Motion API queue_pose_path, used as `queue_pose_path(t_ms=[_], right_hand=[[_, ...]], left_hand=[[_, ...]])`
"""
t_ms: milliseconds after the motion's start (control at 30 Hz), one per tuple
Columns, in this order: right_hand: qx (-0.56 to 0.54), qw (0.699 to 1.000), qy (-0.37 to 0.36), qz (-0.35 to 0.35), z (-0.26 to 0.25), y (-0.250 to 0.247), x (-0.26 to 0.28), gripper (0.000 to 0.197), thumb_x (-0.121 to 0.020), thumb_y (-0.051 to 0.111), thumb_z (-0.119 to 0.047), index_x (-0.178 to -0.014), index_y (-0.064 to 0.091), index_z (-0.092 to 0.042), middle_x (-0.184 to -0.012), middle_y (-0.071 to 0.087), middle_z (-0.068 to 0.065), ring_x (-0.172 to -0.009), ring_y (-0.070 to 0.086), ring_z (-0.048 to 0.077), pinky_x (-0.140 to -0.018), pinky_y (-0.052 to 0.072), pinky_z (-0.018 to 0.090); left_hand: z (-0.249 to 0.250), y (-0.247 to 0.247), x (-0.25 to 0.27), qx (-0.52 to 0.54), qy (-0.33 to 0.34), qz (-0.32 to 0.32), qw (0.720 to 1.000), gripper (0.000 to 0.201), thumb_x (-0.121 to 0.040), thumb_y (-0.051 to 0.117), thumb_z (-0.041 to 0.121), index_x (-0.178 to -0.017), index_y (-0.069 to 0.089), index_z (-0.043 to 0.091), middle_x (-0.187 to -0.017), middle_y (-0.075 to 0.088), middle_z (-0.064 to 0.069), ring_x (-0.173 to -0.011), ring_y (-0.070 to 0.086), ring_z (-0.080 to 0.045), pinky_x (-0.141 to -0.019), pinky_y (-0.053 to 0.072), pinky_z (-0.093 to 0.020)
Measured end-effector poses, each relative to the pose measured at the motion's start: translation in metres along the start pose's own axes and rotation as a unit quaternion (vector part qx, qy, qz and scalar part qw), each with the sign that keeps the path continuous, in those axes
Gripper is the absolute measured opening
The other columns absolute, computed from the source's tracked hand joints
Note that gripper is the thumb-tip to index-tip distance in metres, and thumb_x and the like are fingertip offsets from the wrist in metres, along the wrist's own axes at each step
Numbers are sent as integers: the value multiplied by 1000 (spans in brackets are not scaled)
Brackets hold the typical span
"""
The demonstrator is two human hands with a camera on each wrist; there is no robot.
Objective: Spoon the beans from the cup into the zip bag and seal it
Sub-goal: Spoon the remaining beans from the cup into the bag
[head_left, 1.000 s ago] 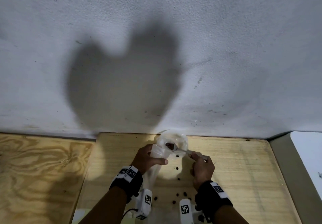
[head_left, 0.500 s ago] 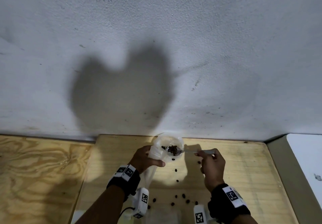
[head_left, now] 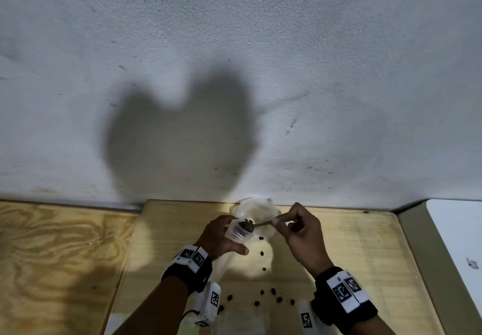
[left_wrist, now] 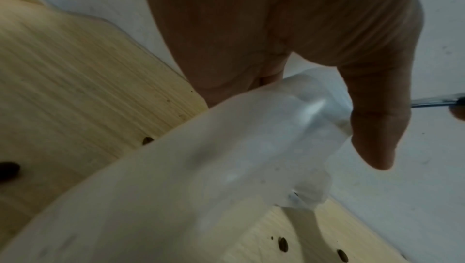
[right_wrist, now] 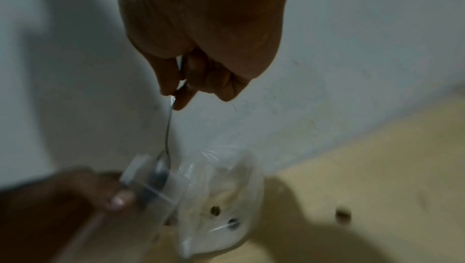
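Note:
My left hand (head_left: 224, 235) grips the open mouth of the clear zip bag (head_left: 236, 231), whose body hangs down below it (left_wrist: 226, 158). My right hand (head_left: 297, 227) pinches the handle of a metal spoon (head_left: 260, 223). The spoon's bowl carries dark beans (head_left: 246, 226) and sits at the bag mouth (right_wrist: 146, 177), as the right wrist view shows (right_wrist: 161, 168). Just behind, against the wall, stands the clear plastic cup (head_left: 257, 209); a few beans (right_wrist: 215, 210) show in it. In the left wrist view only the spoon's handle tip (left_wrist: 432, 104) is seen, past my thumb.
Several loose beans (head_left: 272, 291) lie scattered on the wooden table (head_left: 352, 256) near its front. The grey wall (head_left: 234, 74) rises right behind the cup. A plywood surface (head_left: 57, 256) adjoins on the left, a white surface (head_left: 459, 230) on the right.
The right hand has risen and swung the loaded spoon left, out of the cup to the bag mouth. The left hand has kept its hold on the bag.

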State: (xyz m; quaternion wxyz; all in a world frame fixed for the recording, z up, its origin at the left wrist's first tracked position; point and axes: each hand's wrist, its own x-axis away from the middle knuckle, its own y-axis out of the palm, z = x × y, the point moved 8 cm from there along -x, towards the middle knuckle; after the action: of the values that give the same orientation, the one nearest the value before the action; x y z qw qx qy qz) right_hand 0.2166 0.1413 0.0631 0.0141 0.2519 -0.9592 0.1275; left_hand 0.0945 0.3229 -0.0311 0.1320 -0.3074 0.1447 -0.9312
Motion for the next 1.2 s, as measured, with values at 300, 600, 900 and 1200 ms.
queue_pose_path(t_ms=[300, 600, 900, 1200], right_hand=[[46, 985, -29, 166, 19, -42, 10, 37, -83, 77, -6, -67, 52, -28, -67, 61, 3, -52, 53, 34, -50, 46, 39], [202, 974, -60, 88, 41, 3, 9, 30, -87, 70, -10, -74, 46, -21, -52, 54, -18, -37, 37, 13, -44, 26, 22], [210, 973, -27, 89, 49, 1, 1, 32, -88, 71, -15, -75, 43, -25, -55, 56, -12, -41, 46, 11, -44, 31, 23], [-1, 941, 244, 233, 112, -17, 10, 21, -74, 78, -8, -70, 57, -4, -70, 61, 8, -68, 55, 26, -70, 51, 43]], left_hand=[[-9, -1, -2, 62, -37, -4, 997, 76, -53, 94, 21, -121, 61, 22, -112, 66, 9, -101, 59, -6, -70, 44, -16], [2, 11, 9, -3, 47, 12, 999, 92, -45, 95, 33, -127, 56, 23, -123, 52, 15, -113, 54, -7, -92, 46, -21], [4, 12, 9, -7, 75, 19, 997, 89, -42, 93, 35, -123, 59, 22, -122, 50, 16, -113, 54, -5, -99, 47, -24], [-4, 11, 1, 38, 30, 3, 999, 96, -35, 93, 42, -122, 59, 25, -119, 57, 13, -110, 59, -10, -93, 55, -35]])
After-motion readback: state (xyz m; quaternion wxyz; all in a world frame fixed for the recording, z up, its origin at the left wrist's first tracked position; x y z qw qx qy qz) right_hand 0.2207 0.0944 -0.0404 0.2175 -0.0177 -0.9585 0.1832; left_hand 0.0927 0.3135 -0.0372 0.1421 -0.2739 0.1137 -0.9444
